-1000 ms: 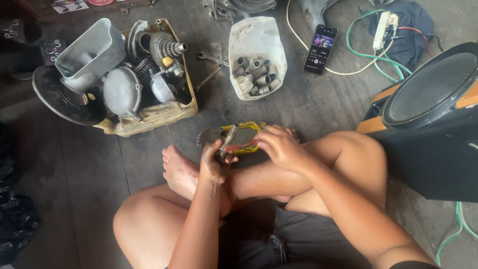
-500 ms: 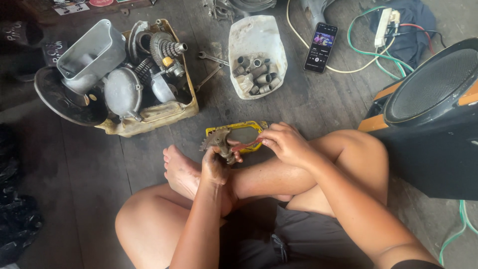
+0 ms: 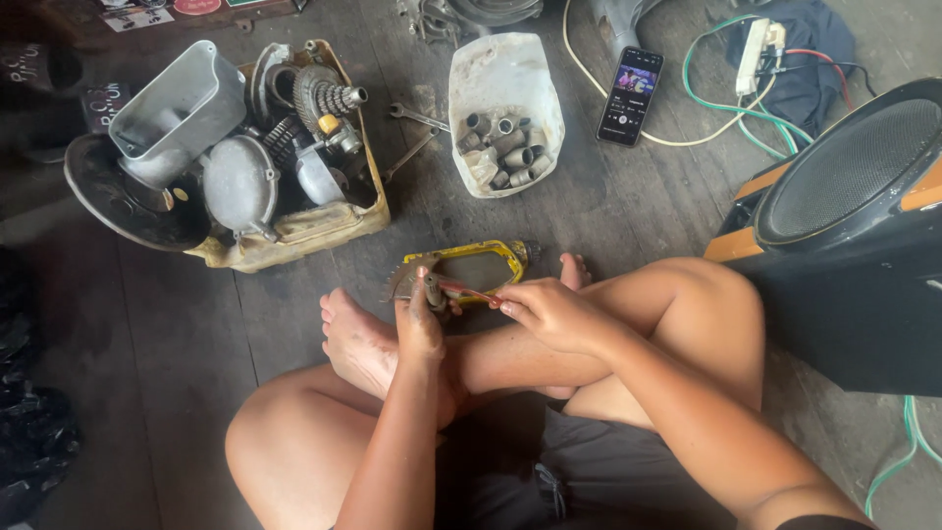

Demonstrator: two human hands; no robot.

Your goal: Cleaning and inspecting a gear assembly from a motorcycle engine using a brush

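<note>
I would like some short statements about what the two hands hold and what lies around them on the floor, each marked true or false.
1. The left hand grips a small toothed metal part. True.
2. The right hand rests flat on the floor. False: it holds a thin tool against the part.
3. The white tub holds metal sockets. True.
4. The phone lies inside the yellow tray. False: it lies on the floor beyond the tub.
5. A wrench lies between the crate of parts and the tub. True.
</note>
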